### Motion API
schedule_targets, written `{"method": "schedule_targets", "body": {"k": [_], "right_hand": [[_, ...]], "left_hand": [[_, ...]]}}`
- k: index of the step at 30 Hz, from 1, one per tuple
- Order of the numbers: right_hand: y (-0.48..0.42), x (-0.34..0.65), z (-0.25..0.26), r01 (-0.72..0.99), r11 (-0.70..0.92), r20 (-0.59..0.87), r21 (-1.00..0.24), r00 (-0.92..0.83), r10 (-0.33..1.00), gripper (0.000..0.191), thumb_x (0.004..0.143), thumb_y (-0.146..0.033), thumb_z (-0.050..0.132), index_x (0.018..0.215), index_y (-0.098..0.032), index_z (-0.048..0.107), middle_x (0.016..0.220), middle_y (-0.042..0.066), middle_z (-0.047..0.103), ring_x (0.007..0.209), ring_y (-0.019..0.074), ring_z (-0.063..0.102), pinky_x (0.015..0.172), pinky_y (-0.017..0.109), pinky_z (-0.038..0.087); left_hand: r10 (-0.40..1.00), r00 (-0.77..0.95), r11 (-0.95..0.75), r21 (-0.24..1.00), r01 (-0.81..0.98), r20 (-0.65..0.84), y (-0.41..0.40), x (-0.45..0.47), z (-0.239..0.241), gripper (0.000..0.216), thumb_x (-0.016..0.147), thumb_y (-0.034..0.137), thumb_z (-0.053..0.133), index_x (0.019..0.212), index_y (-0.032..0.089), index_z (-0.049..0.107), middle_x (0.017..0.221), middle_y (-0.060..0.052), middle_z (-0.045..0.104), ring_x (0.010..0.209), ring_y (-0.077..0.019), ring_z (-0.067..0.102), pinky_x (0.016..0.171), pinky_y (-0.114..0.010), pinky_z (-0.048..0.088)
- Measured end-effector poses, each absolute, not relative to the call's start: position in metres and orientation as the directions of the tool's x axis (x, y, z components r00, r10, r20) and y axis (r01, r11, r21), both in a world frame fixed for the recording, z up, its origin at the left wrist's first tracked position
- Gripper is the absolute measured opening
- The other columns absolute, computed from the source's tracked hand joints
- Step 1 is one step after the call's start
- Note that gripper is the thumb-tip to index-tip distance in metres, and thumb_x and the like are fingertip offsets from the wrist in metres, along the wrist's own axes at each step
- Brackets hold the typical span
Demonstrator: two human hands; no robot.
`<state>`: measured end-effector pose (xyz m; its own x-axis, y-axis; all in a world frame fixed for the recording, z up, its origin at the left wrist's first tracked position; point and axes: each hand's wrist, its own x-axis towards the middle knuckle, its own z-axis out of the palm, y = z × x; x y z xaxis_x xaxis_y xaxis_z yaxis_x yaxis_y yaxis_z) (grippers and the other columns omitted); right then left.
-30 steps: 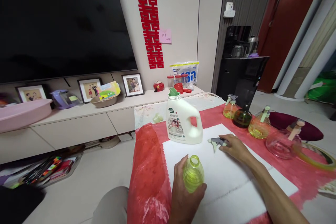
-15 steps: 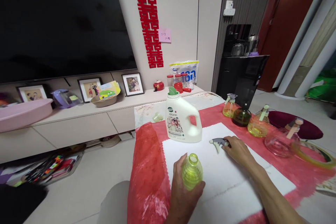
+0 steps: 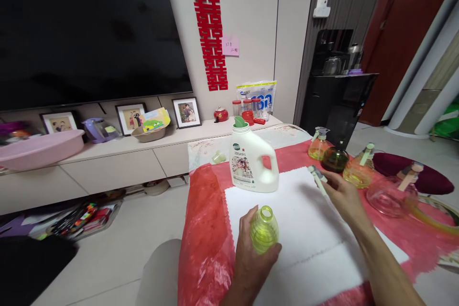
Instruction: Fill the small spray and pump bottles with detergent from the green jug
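A ribbed, yellow-green bottle (image 3: 264, 233) with an uncapped mouth stands upright in my left hand (image 3: 247, 254), fingers and thumb wrapped round its sides. My right hand (image 3: 343, 197) is closed on a grey and pale-green spray nozzle (image 3: 318, 178), lifted over the right part of the white cloth (image 3: 297, 210). The hand hides part of the nozzle. Behind the bottle stands a large cream detergent jug (image 3: 253, 160), with a green spout in its open neck.
Several spray bottles line the right side, among them a dark green one (image 3: 334, 158) and a clear pink one (image 3: 389, 196). A roll of tape (image 3: 435, 220) lies near them. Red plastic sheeting (image 3: 204, 229) covers the table; a pale cap (image 3: 218, 157) lies behind.
My right hand has picked the spray nozzle up off the white cloth and moved it right and away from me. My left hand keeps its hold on the bottle. The view has shifted slightly.
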<state>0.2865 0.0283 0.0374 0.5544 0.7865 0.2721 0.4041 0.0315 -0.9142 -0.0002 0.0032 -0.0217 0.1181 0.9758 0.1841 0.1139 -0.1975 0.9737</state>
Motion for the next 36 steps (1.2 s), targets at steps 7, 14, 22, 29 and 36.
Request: {"method": "schedule_targets", "body": {"k": [7, 14, 22, 29, 36], "right_hand": [[0.015, 0.258, 0.072, -0.081, 0.374, 0.278, -0.924, 0.532, 0.800, 0.050, 0.071, -0.053, 0.079, 0.107, -0.022, 0.065, 0.112, 0.008, 0.068, 0.095, 0.0189, 0.067, 0.083, 0.035, 0.058], [-0.001, 0.233, 0.103, -0.350, 0.574, 0.346, -0.740, 0.534, 0.771, 0.022, 0.076, -0.022, 0.079, 0.096, -0.027, 0.072, 0.102, 0.001, 0.069, 0.097, 0.0152, 0.067, 0.083, 0.029, 0.060], [-0.008, 0.195, 0.126, -0.351, 0.669, 0.369, -0.655, 0.624, 0.689, 0.025, 0.078, -0.021, 0.078, 0.103, -0.021, 0.074, 0.120, 0.004, 0.065, 0.090, 0.0075, 0.066, 0.085, 0.019, 0.059], [-0.003, 0.169, 0.115, -0.315, 0.609, 0.408, -0.728, 0.515, 0.754, 0.026, 0.082, -0.030, 0.077, 0.107, -0.027, 0.072, 0.114, 0.003, 0.067, 0.094, 0.0087, 0.066, 0.092, 0.022, 0.057], [-0.006, 0.152, 0.102, -0.300, 0.479, 0.351, -0.825, 0.392, 0.851, 0.033, 0.081, -0.037, 0.078, 0.112, -0.029, 0.069, 0.119, 0.004, 0.065, 0.094, 0.0138, 0.066, 0.101, 0.037, 0.054]], "left_hand": [[0.969, 0.148, -0.215, 0.971, 0.104, 0.199, 0.003, -0.001, -0.017, 0.079, 0.061, 0.017, 0.069, 0.136, 0.022, 0.047, 0.137, -0.011, 0.055, 0.130, -0.0307, 0.052, 0.112, -0.046, 0.040], [0.968, 0.148, -0.219, 0.968, 0.119, 0.201, 0.002, -0.002, -0.013, 0.081, 0.060, 0.015, 0.073, 0.136, 0.023, 0.048, 0.134, -0.010, 0.055, 0.128, -0.0306, 0.052, 0.112, -0.047, 0.040], [0.961, 0.144, -0.255, 0.960, 0.119, 0.237, 0.003, -0.001, -0.013, 0.083, 0.057, 0.012, 0.075, 0.135, 0.024, 0.048, 0.131, -0.008, 0.055, 0.126, -0.0289, 0.052, 0.112, -0.045, 0.040], [0.959, 0.177, -0.243, 0.965, 0.103, 0.222, 0.002, -0.002, -0.011, 0.083, 0.058, 0.011, 0.074, 0.136, 0.024, 0.047, 0.131, -0.009, 0.054, 0.125, -0.0287, 0.052, 0.112, -0.045, 0.041], [0.960, 0.186, -0.232, 0.967, 0.104, 0.210, 0.001, -0.003, -0.008, 0.085, 0.059, 0.011, 0.076, 0.137, 0.024, 0.046, 0.132, -0.008, 0.054, 0.127, -0.0292, 0.051, 0.113, -0.045, 0.040]]}}
